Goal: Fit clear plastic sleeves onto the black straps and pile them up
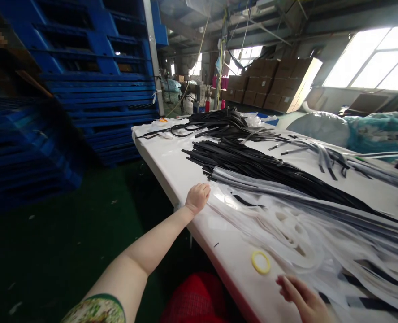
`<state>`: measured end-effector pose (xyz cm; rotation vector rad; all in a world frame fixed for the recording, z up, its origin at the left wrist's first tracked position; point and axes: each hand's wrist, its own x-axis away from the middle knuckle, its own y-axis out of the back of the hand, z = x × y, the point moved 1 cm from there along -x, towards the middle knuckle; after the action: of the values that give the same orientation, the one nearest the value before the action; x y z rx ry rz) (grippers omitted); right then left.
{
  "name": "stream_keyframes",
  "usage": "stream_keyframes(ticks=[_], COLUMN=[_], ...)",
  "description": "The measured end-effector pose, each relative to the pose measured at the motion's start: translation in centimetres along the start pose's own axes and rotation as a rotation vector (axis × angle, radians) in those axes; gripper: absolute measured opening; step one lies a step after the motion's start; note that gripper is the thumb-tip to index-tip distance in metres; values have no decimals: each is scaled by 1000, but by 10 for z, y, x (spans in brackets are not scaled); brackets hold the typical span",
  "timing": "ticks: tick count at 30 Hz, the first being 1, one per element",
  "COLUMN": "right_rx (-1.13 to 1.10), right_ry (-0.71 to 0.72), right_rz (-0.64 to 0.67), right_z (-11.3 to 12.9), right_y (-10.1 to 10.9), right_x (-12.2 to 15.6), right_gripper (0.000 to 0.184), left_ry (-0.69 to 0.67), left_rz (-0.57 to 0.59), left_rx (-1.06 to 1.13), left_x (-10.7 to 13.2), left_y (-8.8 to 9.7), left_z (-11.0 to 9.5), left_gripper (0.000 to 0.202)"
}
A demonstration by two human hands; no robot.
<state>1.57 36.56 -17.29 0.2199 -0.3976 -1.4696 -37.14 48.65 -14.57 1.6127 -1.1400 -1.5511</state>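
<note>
My left hand (pixel 197 196) reaches out to the near edge of a white table (pixel 172 168), fingers curled down onto the end of a clear plastic sleeve (pixel 253 211). Whether it grips the sleeve is hidden by the knuckles. My right hand (pixel 301 298) lies flat on the table at the bottom, fingers spread, just right of a yellow ring (pixel 260 262). A long bundle of black strips (pixel 253 163) lies across the table beyond the left hand, some wrapped in clear sleeves.
Loose black strips are piled at the table's far end (pixel 219 123). Stacked blue pallets (pixel 94 76) stand at left beyond a dark green floor (pixel 84 224). Cardboard boxes (pixel 273 83) sit at the back, and covered bundles (pixel 353 128) at right.
</note>
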Motion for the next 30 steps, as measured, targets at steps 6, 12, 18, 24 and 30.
stream_keyframes(ticks=[6,12,18,24,30], right_rx=[136,-47,-95,-14,182], right_ry=[578,464,352,246,383], right_rz=[10,401,406,407,377], right_z=[121,167,158,150,145], right_y=[-71,-113,-110,-98,-71], right_x=[-67,-80,-68,-46,-20], right_gripper=[45,36,19,33,23], left_ry=[-205,156,225,396,729], left_rz=[-284,-521,-54,-305,-191], left_rx=[144,594,1296,1444,1722], left_x=[50,62,68,65,67], left_y=[55,75,60,66,69], left_z=[-52,-82,-102,-109,-102], left_gripper=[22,28,39,29,27])
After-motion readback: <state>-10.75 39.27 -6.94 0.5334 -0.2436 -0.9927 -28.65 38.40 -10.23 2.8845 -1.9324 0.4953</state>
